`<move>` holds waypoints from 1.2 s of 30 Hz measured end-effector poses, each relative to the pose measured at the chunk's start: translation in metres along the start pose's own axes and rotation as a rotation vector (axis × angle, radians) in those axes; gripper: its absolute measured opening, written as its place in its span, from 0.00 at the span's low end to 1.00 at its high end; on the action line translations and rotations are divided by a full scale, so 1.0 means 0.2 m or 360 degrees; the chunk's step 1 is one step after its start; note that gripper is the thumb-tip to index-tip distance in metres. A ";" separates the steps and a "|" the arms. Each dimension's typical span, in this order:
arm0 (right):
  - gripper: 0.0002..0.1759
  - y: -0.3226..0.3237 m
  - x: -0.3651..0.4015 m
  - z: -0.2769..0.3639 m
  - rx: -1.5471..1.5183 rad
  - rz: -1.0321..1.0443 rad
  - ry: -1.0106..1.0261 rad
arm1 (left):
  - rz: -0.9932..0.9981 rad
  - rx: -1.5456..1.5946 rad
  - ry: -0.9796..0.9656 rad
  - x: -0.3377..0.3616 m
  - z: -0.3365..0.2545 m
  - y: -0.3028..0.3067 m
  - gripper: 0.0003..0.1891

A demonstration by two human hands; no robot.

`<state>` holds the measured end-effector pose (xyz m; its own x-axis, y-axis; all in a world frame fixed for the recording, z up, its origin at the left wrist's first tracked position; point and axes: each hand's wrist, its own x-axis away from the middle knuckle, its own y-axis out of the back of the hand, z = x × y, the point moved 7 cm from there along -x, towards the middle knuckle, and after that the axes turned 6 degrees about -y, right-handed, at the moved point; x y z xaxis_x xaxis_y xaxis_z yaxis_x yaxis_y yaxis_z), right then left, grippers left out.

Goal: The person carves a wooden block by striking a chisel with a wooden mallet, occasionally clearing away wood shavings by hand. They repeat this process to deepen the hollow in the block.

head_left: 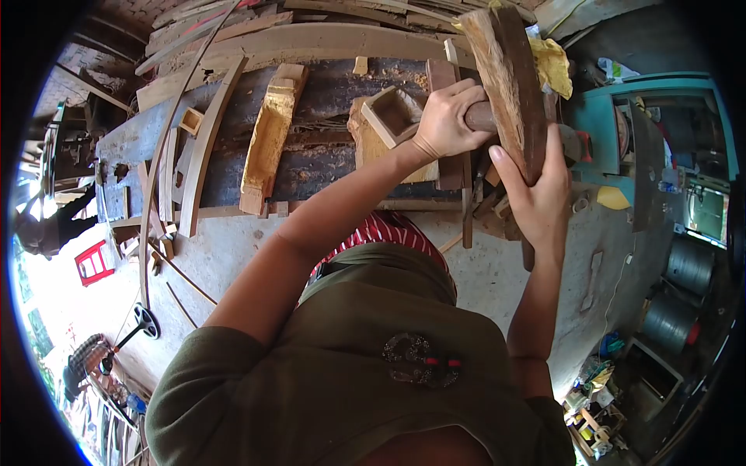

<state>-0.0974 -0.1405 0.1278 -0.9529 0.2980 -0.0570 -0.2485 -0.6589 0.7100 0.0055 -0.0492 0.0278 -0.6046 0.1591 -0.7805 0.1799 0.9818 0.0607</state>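
Note:
Upright in front of me is a thick, rough-edged piece of wood [509, 85], pale on one side and dark brown on the other. My right hand [540, 190] grips its lower part, thumb on the near side and the other fingers mostly hidden behind. My left hand [452, 120] is closed around a rounded brown wooden handle [482, 117], which meets the piece of wood; what lies behind is hidden. Just below my left hand, a square wooden box [392, 116] rests tilted on a pale wood block [369, 140].
On the dark workbench [334, 167] lie a hollowed yellowish wood piece [268, 140], curved strips [210, 147] and a small block [360, 65]. Stacked boards [311, 39] line the back. A teal metal frame [598, 116] stands right; metal drums [672, 318] lie beyond it.

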 end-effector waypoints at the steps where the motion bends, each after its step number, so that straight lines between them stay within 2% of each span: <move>1: 0.30 0.01 -0.01 -0.01 -0.0005 0.0002 0.0009 | -0.0002 -0.0009 -0.0005 -0.01 0.01 0.00 0.17; 3: 0.30 0.07 0.02 0.02 0.0011 -0.0184 0.0272 | 0.0059 -0.0028 0.0031 0.00 0.01 0.00 0.16; 4: 0.28 0.09 0.05 0.01 -0.0129 -0.0211 0.0133 | 0.0138 -0.0041 0.0121 0.01 0.02 0.01 0.16; 5: 0.28 0.07 0.05 0.02 -0.0134 -0.0215 0.0125 | 0.0148 -0.0039 0.0123 0.02 0.02 0.01 0.16; 7: 0.27 0.02 0.02 0.03 -0.0071 -0.0082 0.0080 | 0.0061 0.0033 0.0078 0.00 0.00 0.04 0.15; 8: 0.26 -0.05 0.00 -0.03 -0.0246 0.0110 0.0008 | 0.0030 0.0039 0.0093 0.00 0.02 0.06 0.15; 9: 0.27 -0.04 -0.01 -0.01 -0.0133 0.0062 0.0076 | 0.0025 0.0032 0.0056 -0.02 0.02 0.07 0.16; 11: 0.27 -0.04 -0.02 -0.01 -0.0142 0.0100 0.0073 | 0.0007 0.0071 0.0290 -0.01 0.16 0.10 0.15; 12: 0.27 -0.05 -0.01 -0.02 -0.0148 0.0102 0.0075 | -0.0195 0.0210 0.0445 -0.07 0.15 0.15 0.12; 13: 0.27 -0.06 0.00 -0.03 -0.0148 0.0049 0.0073 | -0.0220 0.0181 0.0613 -0.07 0.24 0.19 0.09; 15: 0.27 -0.05 0.01 -0.05 -0.0148 -0.0002 0.0069 | -0.0388 0.0272 0.0723 -0.11 0.33 0.27 0.09; 17: 0.26 -0.04 0.02 -0.08 -0.0299 -0.0003 -0.0076 | -0.0433 0.0218 0.0787 -0.13 0.36 0.33 0.11; 21: 0.26 -0.02 0.02 -0.09 -0.0159 -0.0095 0.0057 | -0.0475 0.0235 0.0768 -0.12 0.37 0.31 0.12; 27: 0.28 -0.02 -0.01 -0.06 -0.0464 0.0013 -0.0118 | -0.0343 0.0065 0.0582 -0.12 0.28 0.27 0.11; 29: 0.29 0.07 -0.02 0.00 -0.0449 -0.0151 0.0035 | -0.0339 0.0084 0.0505 -0.12 0.23 0.26 0.10; 33: 0.29 0.13 -0.06 0.06 -0.0690 -0.0167 0.0097 | -0.0311 0.0016 0.0501 -0.12 0.21 0.26 0.11; 35: 0.24 0.12 -0.09 0.08 -0.0485 -0.0123 0.0246 | -0.0305 0.0018 0.0526 -0.08 0.26 0.24 0.11; 36: 0.23 0.11 -0.10 0.07 -0.0460 -0.0137 0.0217 | -0.0299 0.0021 0.0553 -0.08 0.27 0.23 0.11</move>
<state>-0.0819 -0.1498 0.1544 -0.9359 0.2785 -0.2155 -0.3495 -0.8098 0.4713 0.0658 -0.0130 0.0102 -0.8540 0.0047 -0.5203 0.0500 0.9961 -0.0730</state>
